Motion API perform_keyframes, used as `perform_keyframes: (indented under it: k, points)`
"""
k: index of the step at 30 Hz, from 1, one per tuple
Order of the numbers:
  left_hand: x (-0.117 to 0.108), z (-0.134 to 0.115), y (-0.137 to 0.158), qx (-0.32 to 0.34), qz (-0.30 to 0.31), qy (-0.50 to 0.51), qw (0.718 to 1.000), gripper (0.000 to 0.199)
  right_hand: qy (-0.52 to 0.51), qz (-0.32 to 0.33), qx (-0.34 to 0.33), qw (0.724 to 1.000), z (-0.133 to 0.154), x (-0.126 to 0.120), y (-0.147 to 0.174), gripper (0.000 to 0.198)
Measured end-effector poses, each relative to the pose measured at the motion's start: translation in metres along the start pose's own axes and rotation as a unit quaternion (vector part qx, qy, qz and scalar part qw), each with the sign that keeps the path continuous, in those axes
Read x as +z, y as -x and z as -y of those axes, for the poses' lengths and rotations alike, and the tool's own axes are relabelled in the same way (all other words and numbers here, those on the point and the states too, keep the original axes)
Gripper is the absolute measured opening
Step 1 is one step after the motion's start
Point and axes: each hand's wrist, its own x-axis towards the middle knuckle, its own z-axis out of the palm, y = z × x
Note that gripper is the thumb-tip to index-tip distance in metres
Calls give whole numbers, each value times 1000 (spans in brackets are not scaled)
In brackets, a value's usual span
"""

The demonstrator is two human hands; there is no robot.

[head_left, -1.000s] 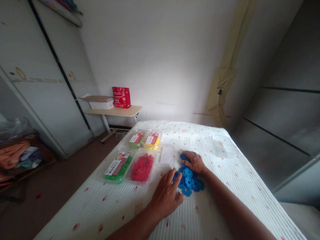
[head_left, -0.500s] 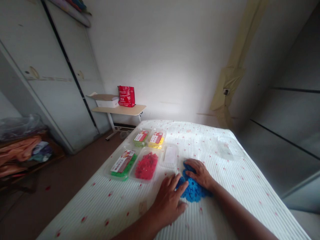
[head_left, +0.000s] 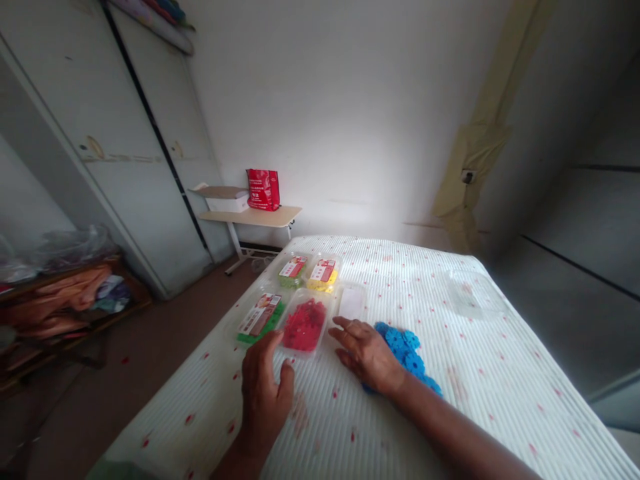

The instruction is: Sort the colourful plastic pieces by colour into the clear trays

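Observation:
My left hand (head_left: 265, 383) is open, thumb and fingers apart, at the near left corner of a see-through tub (head_left: 306, 327) of red plastic pieces. My right hand (head_left: 370, 353) reaches toward that tub's right side with its fingers extended, holding nothing I can see. Under and beyond its wrist, a pile of blue flower-shaped discs (head_left: 414, 363) lies on the bed cover; the hand and forearm hide part of it. Left of the red tub is a tub of green pieces (head_left: 260, 319) with a printed label. A flat see-through lid (head_left: 353, 300) with a white label lies behind my right hand.
Labelled tubs of light green pieces (head_left: 293, 269) and yellow pieces (head_left: 323, 275) stand farther back. Toward the right edge sits a see-through plastic tub (head_left: 473, 293). Past the striped bed cover (head_left: 500, 400), a small table (head_left: 250, 217) carries a red bag (head_left: 263, 190) and a white box (head_left: 227, 202).
Both hands have left the blue discs and moved left toward the red tub. The blue pile is now more exposed. The view has shifted slightly left.

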Motion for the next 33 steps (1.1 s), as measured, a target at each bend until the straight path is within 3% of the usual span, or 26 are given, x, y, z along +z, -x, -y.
perform_keyframes:
  k: [7, 11, 18, 21, 26, 33]
  points:
    - [7, 7, 16, -24, 19, 4, 1000, 42, 84, 2, -64, 994, 25, 29, -25, 17]
    - [10, 3, 15, -20, 21, 18, 999, 46, 127, 3, -116, 985, 27, 31, -24, 18]
    - [10, 0, 14, -26, 20, 39, 999, 52, 114, -57, -155, 980, 32, 17, -15, 23]
    - [11, -3, 16, -84, 23, 87, 992, 62, 108, -78, -149, 980, 37, 7, -12, 24]
    - [16, -15, 26, -193, 56, 215, 956, 88, 91, -112, -133, 980, 45, -12, -6, 21]
    - [30, -47, 13, -182, 58, 213, 958, 106, 84, -108, -82, 987, 55, -37, 3, 22]
